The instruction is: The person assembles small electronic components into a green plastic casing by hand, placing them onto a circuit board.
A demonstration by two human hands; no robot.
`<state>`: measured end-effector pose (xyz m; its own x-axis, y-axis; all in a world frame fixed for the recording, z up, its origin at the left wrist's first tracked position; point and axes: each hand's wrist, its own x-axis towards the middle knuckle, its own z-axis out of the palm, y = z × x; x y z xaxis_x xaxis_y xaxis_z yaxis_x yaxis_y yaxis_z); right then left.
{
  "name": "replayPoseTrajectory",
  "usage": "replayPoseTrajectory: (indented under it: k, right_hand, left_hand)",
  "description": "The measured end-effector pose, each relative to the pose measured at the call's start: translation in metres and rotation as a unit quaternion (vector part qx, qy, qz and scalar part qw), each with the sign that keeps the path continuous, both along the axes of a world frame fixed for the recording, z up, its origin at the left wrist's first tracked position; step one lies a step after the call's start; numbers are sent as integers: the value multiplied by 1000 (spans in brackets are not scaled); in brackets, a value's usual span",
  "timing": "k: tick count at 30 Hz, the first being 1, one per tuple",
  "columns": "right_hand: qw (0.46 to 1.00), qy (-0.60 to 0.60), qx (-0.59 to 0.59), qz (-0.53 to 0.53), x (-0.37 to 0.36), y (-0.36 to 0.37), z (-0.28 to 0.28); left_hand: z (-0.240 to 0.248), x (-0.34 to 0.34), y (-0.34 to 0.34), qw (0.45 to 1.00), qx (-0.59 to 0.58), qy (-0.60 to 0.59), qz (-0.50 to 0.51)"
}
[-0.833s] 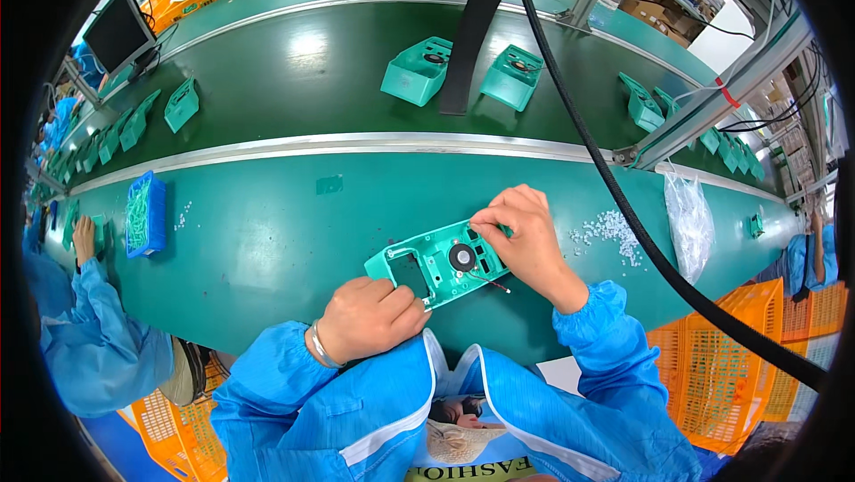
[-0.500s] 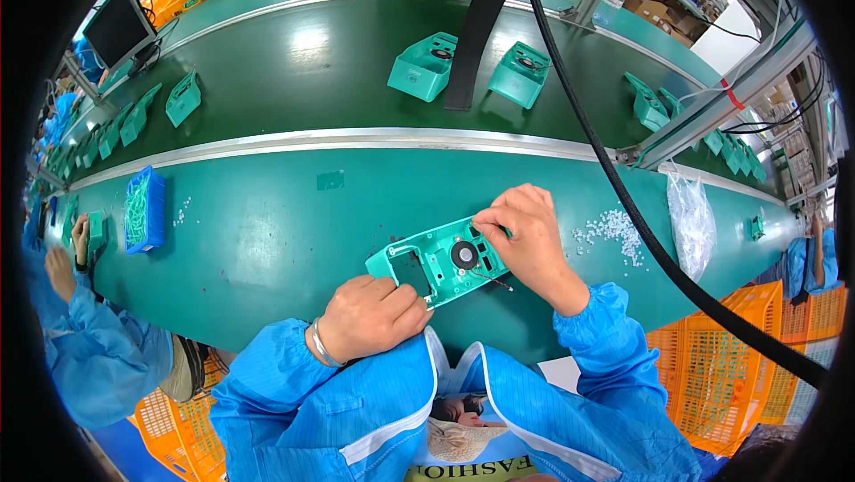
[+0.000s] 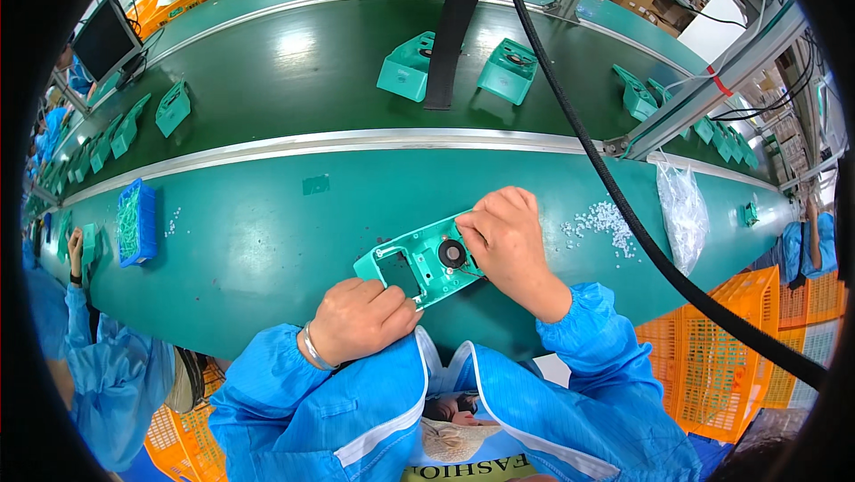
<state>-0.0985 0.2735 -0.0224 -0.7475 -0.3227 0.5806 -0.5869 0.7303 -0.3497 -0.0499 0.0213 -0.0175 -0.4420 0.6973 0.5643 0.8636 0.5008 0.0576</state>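
Note:
A green plastic housing lies open side up on the bench in front of me, tilted with its right end farther away. A round black speaker sits inside it, right of a rectangular opening. My left hand is closed on the housing's near left edge, its fingers curled. Over the right end, beside the speaker, my right hand is closed in a pinch. Whatever its fingertips hold is hidden, and the hand covers much of that end.
Small whitish pieces lie scattered at right, beside a clear plastic bag. A blue bin of green parts stands at left, near a co-worker's hand. Behind a metal rail, green housings sit on a belt. A black cable crosses the right side.
The whole view has shifted slightly. My right fingertips have moved closer to the speaker, and the hand now covers more of the housing's right end. My left hand keeps its hold.

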Motion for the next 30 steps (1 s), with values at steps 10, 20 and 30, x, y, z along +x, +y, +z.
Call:
replayPoseTrajectory:
  k: [10,20,30]
  right_hand:
    - [990,74,116,16,11,7,4]
    - [984,-11,172,34,19,6,8]
    - [992,-55,109,-27,34,54,31]
  left_hand:
    - [-19,-1,0,1000,1,-3,-20]
    - [-24,5,6,997,56,39,20]
    - [-21,-2,-2,999,32,39,-4]
